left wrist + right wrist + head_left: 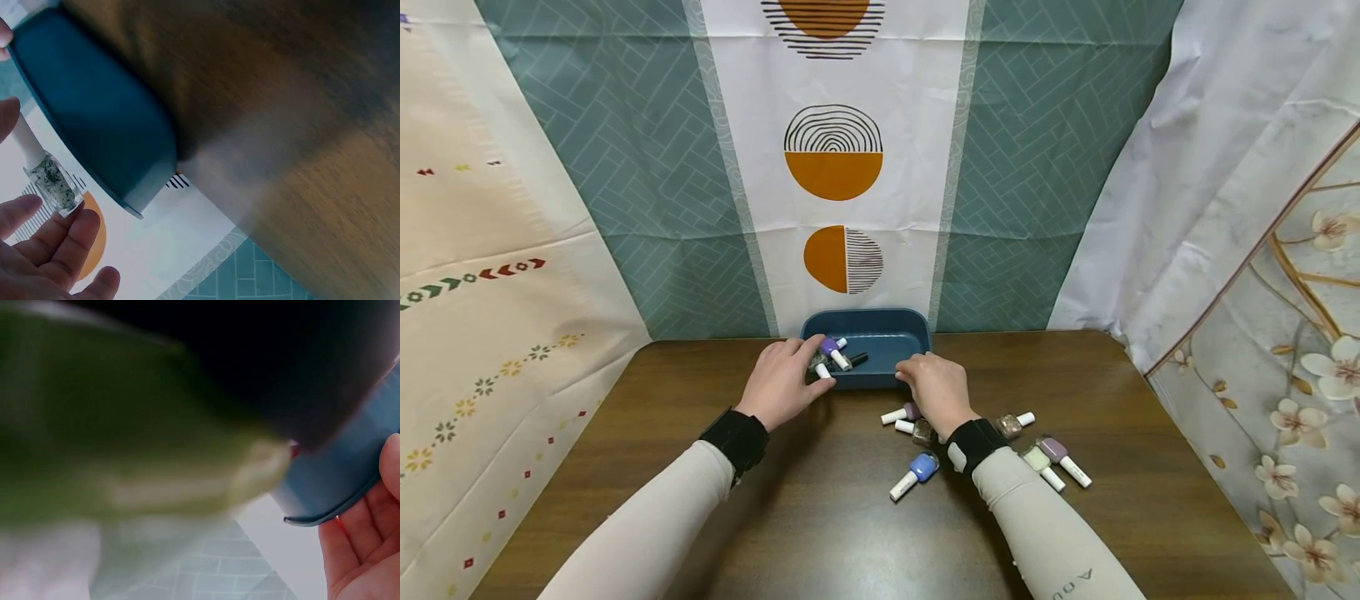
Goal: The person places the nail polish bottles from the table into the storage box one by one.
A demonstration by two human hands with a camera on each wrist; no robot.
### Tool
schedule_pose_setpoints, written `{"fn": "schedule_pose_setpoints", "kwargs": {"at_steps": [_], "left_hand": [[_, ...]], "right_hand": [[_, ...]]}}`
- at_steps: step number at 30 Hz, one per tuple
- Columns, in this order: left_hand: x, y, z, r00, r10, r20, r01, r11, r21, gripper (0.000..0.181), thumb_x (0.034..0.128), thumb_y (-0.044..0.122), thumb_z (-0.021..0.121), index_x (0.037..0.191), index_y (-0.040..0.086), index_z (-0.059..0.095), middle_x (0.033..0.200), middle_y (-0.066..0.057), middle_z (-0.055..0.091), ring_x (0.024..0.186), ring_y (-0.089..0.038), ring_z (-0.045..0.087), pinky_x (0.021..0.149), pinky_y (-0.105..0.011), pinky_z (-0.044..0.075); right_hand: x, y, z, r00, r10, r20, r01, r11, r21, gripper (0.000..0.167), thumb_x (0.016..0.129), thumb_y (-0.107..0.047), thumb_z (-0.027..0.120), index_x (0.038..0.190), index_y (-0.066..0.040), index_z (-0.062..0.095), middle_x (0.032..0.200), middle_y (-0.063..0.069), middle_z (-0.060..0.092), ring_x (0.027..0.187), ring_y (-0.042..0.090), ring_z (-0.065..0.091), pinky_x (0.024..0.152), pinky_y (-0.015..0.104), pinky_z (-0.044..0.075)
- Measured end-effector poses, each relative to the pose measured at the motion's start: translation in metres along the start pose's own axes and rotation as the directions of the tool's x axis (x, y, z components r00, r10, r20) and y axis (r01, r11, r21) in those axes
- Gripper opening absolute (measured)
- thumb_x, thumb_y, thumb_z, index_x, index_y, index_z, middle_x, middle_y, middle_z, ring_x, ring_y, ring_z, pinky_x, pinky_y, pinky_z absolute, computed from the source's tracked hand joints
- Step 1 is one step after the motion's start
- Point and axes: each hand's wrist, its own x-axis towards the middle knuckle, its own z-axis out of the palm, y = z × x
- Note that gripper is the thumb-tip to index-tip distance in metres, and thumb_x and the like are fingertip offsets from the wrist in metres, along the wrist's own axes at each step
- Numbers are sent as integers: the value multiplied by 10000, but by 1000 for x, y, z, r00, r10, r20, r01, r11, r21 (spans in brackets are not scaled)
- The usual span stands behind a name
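Observation:
My left hand (781,379) holds a speckled nail polish bottle (53,181) with a white cap over the left end of a dark blue tray (883,343). In the left wrist view its fingertips lie against the glass. A purple nail polish bottle (830,347) and one with a black cap (859,359) show at the tray's left end, partly hidden by the hand. At the tray's front right, my right hand (936,390) pinches the rim. The right wrist view has the thumb and fingers on the tray's edge (325,515), with a blurred dark and green shape covering much of it.
Near my right wrist lie a blue bottle (923,465), a brown glitter bottle (922,432), a mauve bottle (912,411), another glitter bottle (1009,427), a pale green bottle (1036,458) and a purple-grey bottle (1052,450). A patterned curtain (1022,275) hangs behind the wooden table (820,517).

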Motion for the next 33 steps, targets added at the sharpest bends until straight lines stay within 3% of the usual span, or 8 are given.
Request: {"fn": "schedule_pose_setpoints", "kwargs": {"at_steps": [6, 13, 19, 33], "left_hand": [[14, -3, 7, 999, -18, -28, 19, 999, 32, 761, 983, 416, 856, 1582, 49, 564, 1331, -232, 680, 1247, -421, 596, 1192, -597, 383], [28, -3, 9, 996, -88, 27, 86, 993, 84, 743, 1010, 448, 812, 1593, 65, 558, 1383, -245, 662, 1294, -428, 555, 1214, -603, 339], [39, -2, 10, 990, -117, 74, 108, 988, 110, 651, 1029, 451, 766, 1590, 166, 598, 1347, -227, 668, 1278, -430, 537, 1204, -630, 326], [54, 3, 7, 961, -209, 182, 181, 970, 162, 702, 1001, 490, 774, 1604, 190, 576, 1470, -256, 652, 1355, -500, 536, 1250, -729, 216]], "right_hand": [[0, 0, 0, 1000, -7, -15, 7, 1000, 12, 78, 1012, -230, 814, 1049, -190, 870, 940, -31, 789, 856, 206, 740, 678, 432, 596], [0, 1, 0, 1000, -7, -12, 7, 1000, 16, 83, 1022, -239, 804, 1048, -198, 871, 941, -39, 788, 851, 196, 731, 674, 415, 590], [1, 1, 1, 1000, -6, -12, 6, 1000, 19, 82, 1011, -227, 818, 1059, -187, 872, 954, -35, 793, 850, 198, 724, 677, 418, 589], [2, 3, 2, 1000, -4, 1, 4, 1000, 10, 90, 1019, -217, 813, 1075, -182, 873, 945, -33, 790, 830, 195, 715, 666, 409, 586]]}}
